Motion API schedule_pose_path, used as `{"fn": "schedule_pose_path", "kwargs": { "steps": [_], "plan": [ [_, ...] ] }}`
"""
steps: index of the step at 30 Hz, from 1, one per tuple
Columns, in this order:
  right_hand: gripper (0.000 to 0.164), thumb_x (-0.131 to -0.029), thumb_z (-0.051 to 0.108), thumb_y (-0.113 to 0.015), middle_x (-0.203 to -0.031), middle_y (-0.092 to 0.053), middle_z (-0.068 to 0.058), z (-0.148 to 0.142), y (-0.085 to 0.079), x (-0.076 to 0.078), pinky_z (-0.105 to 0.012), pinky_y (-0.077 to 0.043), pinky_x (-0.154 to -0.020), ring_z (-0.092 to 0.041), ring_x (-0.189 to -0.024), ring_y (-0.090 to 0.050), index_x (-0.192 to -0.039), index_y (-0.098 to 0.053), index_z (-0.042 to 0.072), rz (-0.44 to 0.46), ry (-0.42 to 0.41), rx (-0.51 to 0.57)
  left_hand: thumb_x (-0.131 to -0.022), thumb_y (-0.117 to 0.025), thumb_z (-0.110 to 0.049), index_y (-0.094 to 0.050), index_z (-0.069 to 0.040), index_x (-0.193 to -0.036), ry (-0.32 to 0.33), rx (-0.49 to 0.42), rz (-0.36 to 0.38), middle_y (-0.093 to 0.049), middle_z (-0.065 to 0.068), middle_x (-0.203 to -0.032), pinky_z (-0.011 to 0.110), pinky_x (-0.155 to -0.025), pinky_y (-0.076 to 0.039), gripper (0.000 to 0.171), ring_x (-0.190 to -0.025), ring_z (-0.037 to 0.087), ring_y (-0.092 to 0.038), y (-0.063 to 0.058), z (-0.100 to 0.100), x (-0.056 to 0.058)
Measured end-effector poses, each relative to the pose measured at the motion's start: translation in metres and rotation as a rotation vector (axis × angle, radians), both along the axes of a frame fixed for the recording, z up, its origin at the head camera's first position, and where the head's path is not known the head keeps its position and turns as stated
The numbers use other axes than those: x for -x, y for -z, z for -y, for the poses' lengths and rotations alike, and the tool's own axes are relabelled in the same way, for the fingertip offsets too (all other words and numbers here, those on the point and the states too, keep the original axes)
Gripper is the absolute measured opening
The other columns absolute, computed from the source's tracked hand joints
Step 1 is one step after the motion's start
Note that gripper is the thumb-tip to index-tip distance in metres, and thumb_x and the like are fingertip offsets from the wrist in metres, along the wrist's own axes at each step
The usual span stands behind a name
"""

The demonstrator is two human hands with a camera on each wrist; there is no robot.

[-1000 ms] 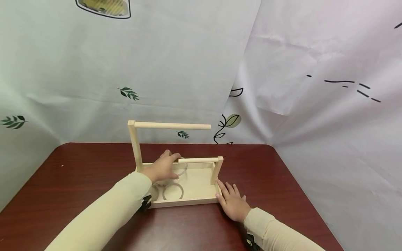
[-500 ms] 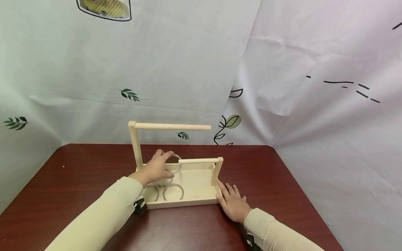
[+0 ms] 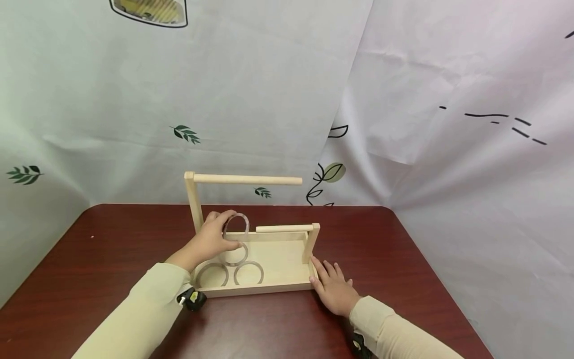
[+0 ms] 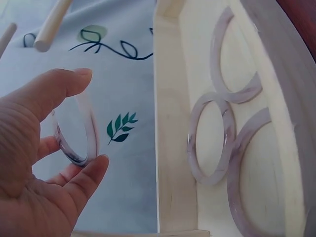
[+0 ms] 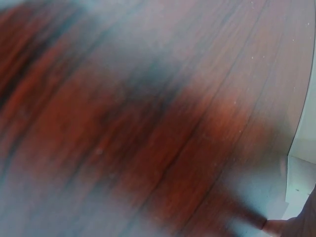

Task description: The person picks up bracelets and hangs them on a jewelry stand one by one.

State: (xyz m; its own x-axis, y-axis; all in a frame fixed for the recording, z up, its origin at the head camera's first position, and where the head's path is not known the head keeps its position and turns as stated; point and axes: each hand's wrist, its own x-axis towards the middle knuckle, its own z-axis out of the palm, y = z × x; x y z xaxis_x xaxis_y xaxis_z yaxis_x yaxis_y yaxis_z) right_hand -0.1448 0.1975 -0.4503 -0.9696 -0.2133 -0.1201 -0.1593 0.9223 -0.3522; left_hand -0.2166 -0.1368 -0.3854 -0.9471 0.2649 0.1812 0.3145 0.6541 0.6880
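My left hand [image 3: 207, 243] pinches a pale, marbled bangle [image 4: 92, 126] between thumb and fingers, holding it upright above the back left of a light wooden tray [image 3: 282, 287]. Inside the tray's left half lie three more bangles, among them a middle bangle [image 4: 228, 131] and a front right bangle [image 3: 262, 274]. The right hand [image 3: 334, 290] rests with extended fingers against the tray's right end. In the right wrist view only a bit of that hand shows, at the lower right corner.
A tall post at the tray's left carries a long wooden rod [image 3: 247, 179]. A shorter rod [image 3: 283, 229] juts left from a low post at the right end. The dark red table [image 3: 385, 239] meets a white patterned cloth [image 3: 251, 99] behind.
My left hand has moved left and lifted the bangle, which was lower over the tray. More of the bangles at the left now shows. The right hand has stayed put.
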Motion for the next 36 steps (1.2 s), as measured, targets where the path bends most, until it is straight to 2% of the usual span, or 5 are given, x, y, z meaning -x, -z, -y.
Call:
{"fn": "schedule_pose_path", "kwargs": {
  "steps": [5, 15, 21, 29, 36],
  "plan": [
    [0.057, -0.103, 0.049, -0.033, -0.149, -0.035, -0.022, 0.001, -0.001, -0.001, -0.08, -0.023, -0.091, -0.05, -0.139, -0.024, -0.154, -0.026, 0.024, -0.002, 0.002, 0.003, -0.075, -0.083, -0.018, -0.047, -0.002, -0.136, -0.006, -0.054, -0.003, -0.043, 0.024, -0.112, 0.038, -0.075, -0.047, 0.073, -0.093, 0.03, -0.051, 0.004, 0.006, -0.003],
    [0.057, -0.103, 0.047, -0.033, -0.149, -0.034, -0.023, 0.001, -0.002, -0.001, -0.081, -0.022, -0.091, -0.05, -0.139, -0.024, -0.154, -0.025, 0.023, 0.005, 0.0, 0.001, -0.077, -0.082, -0.013, -0.04, 0.0, -0.141, 0.004, -0.233, 0.075, -0.038, 0.025, -0.117, 0.035, -0.079, -0.052, 0.078, -0.102, 0.039, -0.055, 0.004, 0.003, -0.014],
    [0.057, -0.103, 0.049, -0.033, -0.149, -0.034, -0.022, 0.0, -0.002, 0.0, -0.081, -0.022, -0.091, -0.05, -0.139, -0.023, -0.154, -0.024, 0.025, 0.014, -0.005, 0.006, -0.078, -0.08, -0.011, -0.038, 0.002, -0.143, -0.003, -0.361, 0.132, -0.039, 0.024, -0.119, 0.038, -0.086, -0.051, 0.078, -0.106, 0.036, -0.049, 0.005, -0.004, -0.019],
    [0.058, -0.102, 0.051, -0.036, -0.148, -0.036, -0.021, -0.002, 0.003, 0.005, -0.08, -0.027, -0.089, -0.05, -0.137, -0.028, -0.153, -0.027, 0.026, -0.007, -0.008, -0.015, -0.08, -0.077, -0.009, -0.038, 0.001, -0.144, -0.035, -0.493, 0.216, -0.043, 0.022, -0.119, 0.029, -0.087, -0.047, 0.076, -0.107, 0.03, -0.047, 0.008, -0.018, -0.023],
    [0.058, -0.101, 0.051, -0.039, -0.147, -0.038, -0.021, -0.004, 0.003, 0.006, -0.08, -0.027, -0.088, -0.05, -0.136, -0.029, -0.152, -0.029, 0.026, -0.015, -0.006, 0.001, -0.081, -0.075, -0.006, -0.036, -0.001, -0.145, -0.058, -0.557, 0.263, -0.044, 0.02, -0.12, 0.023, -0.083, -0.045, 0.075, -0.109, 0.031, -0.049, 0.008, -0.027, -0.024]
  ]
}}
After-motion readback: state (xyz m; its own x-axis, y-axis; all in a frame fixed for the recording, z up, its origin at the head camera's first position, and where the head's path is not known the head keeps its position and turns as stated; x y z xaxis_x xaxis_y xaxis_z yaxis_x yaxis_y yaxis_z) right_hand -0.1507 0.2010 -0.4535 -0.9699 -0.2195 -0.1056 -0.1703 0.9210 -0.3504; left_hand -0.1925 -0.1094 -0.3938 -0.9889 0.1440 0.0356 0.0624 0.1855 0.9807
